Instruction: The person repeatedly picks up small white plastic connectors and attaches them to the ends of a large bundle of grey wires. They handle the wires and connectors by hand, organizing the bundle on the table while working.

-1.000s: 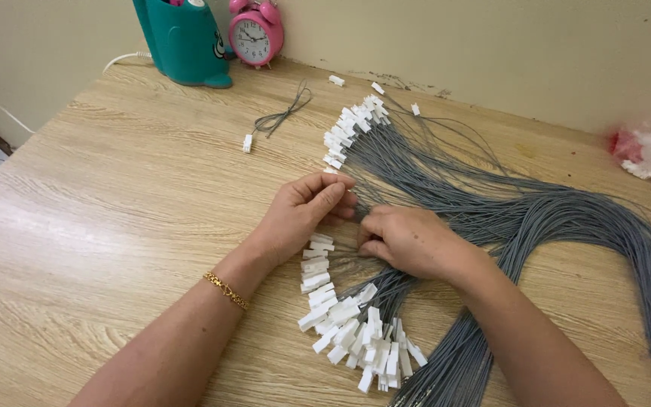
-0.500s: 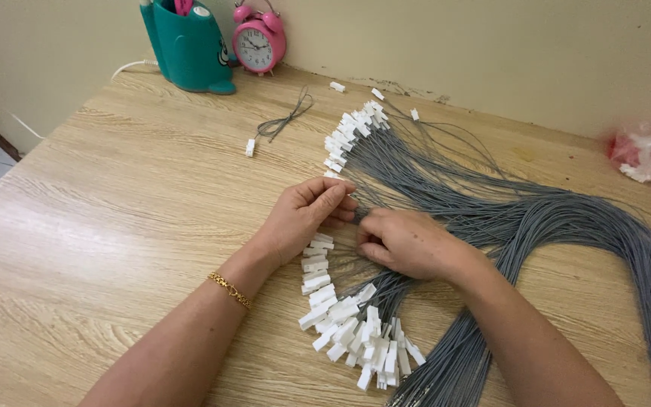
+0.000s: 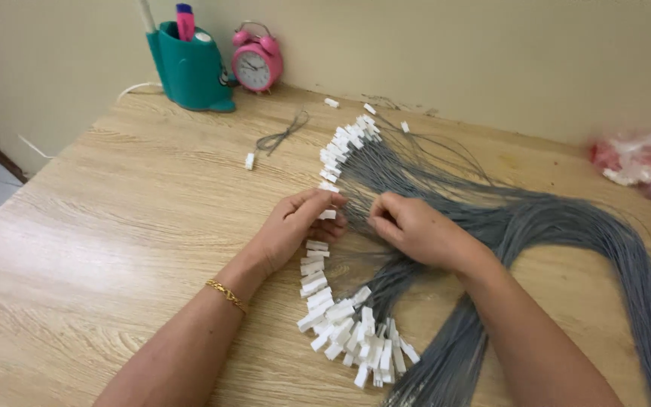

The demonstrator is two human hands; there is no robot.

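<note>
A big bundle of thin grey cords [image 3: 536, 226] with small white plastic tags curves across the wooden table [image 3: 114, 226]. One row of white tags [image 3: 344, 147] lies at the back, another heap of tags [image 3: 348, 324] lies near me. My left hand [image 3: 295, 226] pinches one white tag [image 3: 328, 214] between thumb and fingers. My right hand [image 3: 416, 226] is closed on the grey cord just right of that tag. A gold bracelet [image 3: 225, 292] circles my left wrist.
A teal pen holder [image 3: 190, 71] and a pink alarm clock [image 3: 256, 64] stand at the back by the wall. One loose cord with a tag [image 3: 273, 139] lies apart. Red and white plastic bags [image 3: 646, 166] sit at the far right.
The view has shifted downward a little. Both hands stay at the same spot on the bundle; my left fingers have drawn one tag slightly away from the right hand.
</note>
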